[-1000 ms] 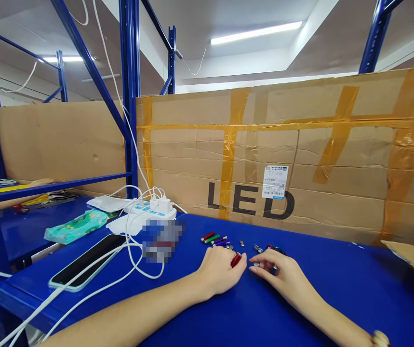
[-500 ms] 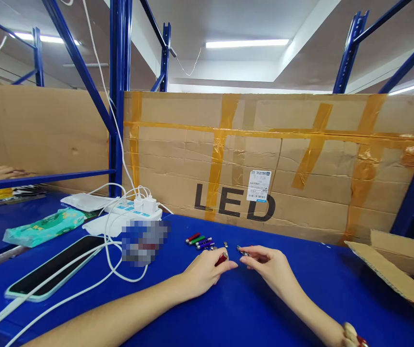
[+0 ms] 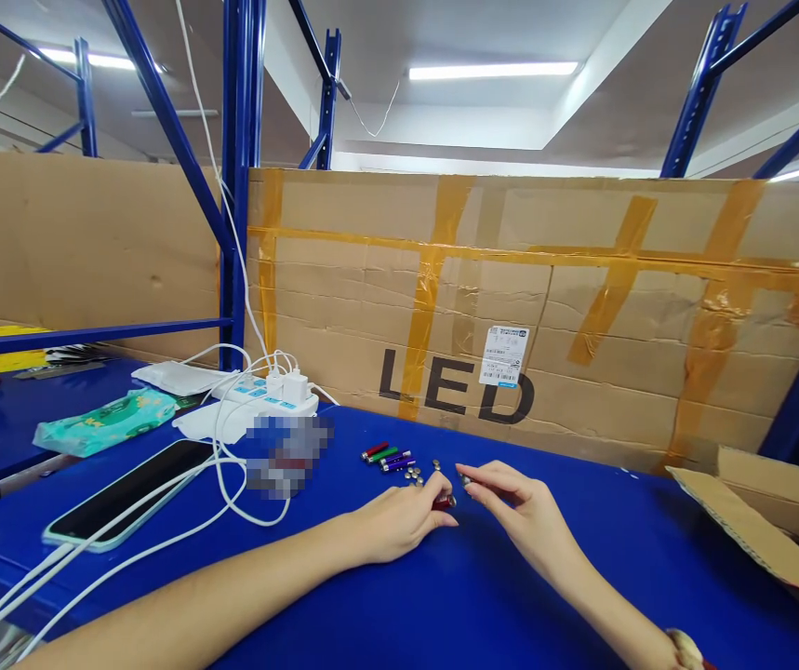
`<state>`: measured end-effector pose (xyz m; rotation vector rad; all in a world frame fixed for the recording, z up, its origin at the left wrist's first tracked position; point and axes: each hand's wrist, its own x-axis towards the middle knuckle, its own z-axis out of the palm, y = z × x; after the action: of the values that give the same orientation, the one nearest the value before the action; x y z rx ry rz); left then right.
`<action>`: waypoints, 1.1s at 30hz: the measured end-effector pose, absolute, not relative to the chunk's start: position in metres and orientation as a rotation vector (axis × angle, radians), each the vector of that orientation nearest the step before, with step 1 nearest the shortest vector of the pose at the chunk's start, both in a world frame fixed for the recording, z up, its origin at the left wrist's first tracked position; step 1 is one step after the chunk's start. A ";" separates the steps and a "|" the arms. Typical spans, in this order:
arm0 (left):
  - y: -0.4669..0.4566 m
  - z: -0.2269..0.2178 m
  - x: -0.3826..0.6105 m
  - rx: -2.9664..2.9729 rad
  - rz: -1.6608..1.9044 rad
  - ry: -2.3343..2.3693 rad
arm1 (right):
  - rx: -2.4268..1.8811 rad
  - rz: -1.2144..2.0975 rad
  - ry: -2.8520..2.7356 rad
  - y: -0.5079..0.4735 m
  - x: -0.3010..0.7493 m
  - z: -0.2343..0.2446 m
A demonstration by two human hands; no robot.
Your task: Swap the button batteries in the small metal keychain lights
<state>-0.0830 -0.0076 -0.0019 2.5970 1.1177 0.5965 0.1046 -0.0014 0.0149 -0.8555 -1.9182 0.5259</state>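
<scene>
My left hand [image 3: 403,521] is closed around a small red metal tube [image 3: 445,502], one end of which shows between thumb and forefinger. Just to the right, my right hand [image 3: 521,498] pinches a small round silver piece [image 3: 466,480], like a button cell, between thumb and fingertips. The two hands are close but apart, above the blue table. Beyond the left hand lie several slim metal tubes: a red one [image 3: 375,449], a green one [image 3: 383,455] and purple ones [image 3: 397,462]. Several small silver button cells [image 3: 413,476] lie near them, with another cell [image 3: 436,464] beyond my left fingers.
On the left are a phone [image 3: 126,493], white cables [image 3: 228,502], a power strip [image 3: 294,402], a green packet [image 3: 106,423] and a pixelated patch [image 3: 287,456]. A large cardboard sheet [image 3: 343,298] stands behind the table. An open cardboard box [image 3: 754,530] sits at right.
The view has shifted slightly. The red tube in my left hand has tipped lower, and the silver piece shows at my right fingertips. Another person's hand at far left has gone from view.
</scene>
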 end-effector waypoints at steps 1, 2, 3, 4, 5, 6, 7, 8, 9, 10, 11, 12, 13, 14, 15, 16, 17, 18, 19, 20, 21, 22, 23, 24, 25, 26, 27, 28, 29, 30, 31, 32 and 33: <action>-0.008 -0.001 -0.083 2.609 0.589 1.112 | -0.850 0.536 -1.908 -0.001 0.105 0.016; -0.008 -0.001 -0.083 2.620 0.587 1.103 | -0.847 0.557 -1.903 -0.001 0.106 0.017; -0.008 0.000 -0.083 2.630 0.591 1.091 | -0.851 0.584 -1.901 -0.001 0.106 0.018; -0.008 0.001 -0.083 2.639 0.601 1.077 | -0.866 0.612 -1.897 -0.001 0.106 0.019; -0.007 0.002 -0.083 2.650 0.613 1.066 | -0.891 0.636 -1.890 -0.001 0.106 0.019; -0.007 0.003 -0.083 2.665 0.623 1.056 | -0.925 0.654 -1.881 -0.002 0.106 0.019; -0.007 0.003 -0.084 2.684 0.634 1.049 | -0.961 0.664 -1.870 -0.002 0.106 0.020; -0.007 0.003 -0.084 2.704 0.645 1.044 | -0.993 0.669 -1.863 -0.002 0.106 0.020; -0.006 0.003 -0.084 2.725 0.661 1.039 | -1.013 0.676 -1.864 -0.002 0.106 0.021; -0.006 0.003 -0.084 2.743 0.677 1.033 | -1.019 0.685 -1.871 -0.003 0.106 0.021; -0.006 0.003 -0.085 2.757 0.692 1.028 | -1.012 0.693 -1.885 -0.003 0.106 0.022; -0.006 0.003 -0.085 2.767 0.706 1.023 | -0.997 0.697 -1.901 -0.003 0.106 0.023; -0.006 0.003 -0.085 2.772 0.718 1.017 | -0.980 0.696 -1.919 -0.003 0.105 0.024; -0.005 0.002 -0.085 2.771 0.727 1.012 | -0.964 0.691 -1.937 -0.004 0.105 0.024; -0.005 0.001 -0.086 2.764 0.734 1.007 | -0.953 0.682 -1.949 -0.004 0.105 0.025; -0.005 0.001 -0.086 2.754 0.740 1.003 | -0.951 0.673 -1.956 -0.004 0.104 0.025; -0.005 0.000 -0.086 2.742 0.742 1.001 | -0.957 0.668 -1.958 -0.004 0.104 0.024; -0.005 -0.001 -0.086 2.730 0.744 1.002 | -0.968 0.671 -1.957 -0.004 0.104 0.024; -0.005 -0.001 -0.087 2.720 0.744 1.003 | -0.982 0.685 -1.954 -0.003 0.104 0.023; -0.005 -0.002 -0.087 2.712 0.746 1.003 | -0.998 0.710 -1.953 -0.002 0.104 0.021; -0.005 -0.002 -0.087 2.703 0.750 0.998 | -1.011 0.745 -1.953 0.000 0.104 0.020; -0.006 -0.002 -0.087 2.692 0.756 0.992 | -1.022 0.790 -1.954 0.001 0.105 0.019; -0.006 -0.002 -0.087 2.681 0.761 0.986 | -1.029 0.839 -1.955 0.003 0.106 0.018; -0.007 -0.002 -0.086 2.672 0.759 0.981 | -1.034 0.886 -1.958 0.005 0.107 0.017; -0.007 -0.001 -0.086 2.669 0.753 0.979 | -1.041 0.928 -1.960 0.007 0.108 0.016; -0.007 -0.001 -0.086 2.671 0.744 0.980 | -1.050 0.963 -1.961 0.008 0.109 0.015; -0.007 -0.001 -0.086 2.681 0.732 0.980 | -1.060 0.992 -1.961 0.010 0.110 0.015; -0.007 -0.001 -0.086 2.697 0.722 0.978 | -1.071 1.015 -1.961 0.010 0.111 0.014; -0.007 -0.001 -0.085 2.715 0.715 0.973 | -1.081 1.032 -1.960 0.011 0.111 0.014; -0.008 -0.001 -0.085 2.731 0.711 0.967 | -1.088 1.048 -1.960 0.011 0.111 0.014; -0.008 -0.002 -0.085 2.745 0.709 0.964 | -1.093 1.061 -1.962 0.011 0.111 0.014; -0.009 -0.002 -0.085 2.756 0.708 0.961 | -1.099 1.072 -1.963 0.011 0.111 0.013; -0.010 -0.002 -0.085 2.769 0.708 0.957 | -1.107 1.078 -1.966 0.010 0.111 0.013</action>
<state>-0.0848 -0.0100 -0.0022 2.7688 0.9566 0.7080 0.1109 0.0102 0.0129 -1.1070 -1.9657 1.0777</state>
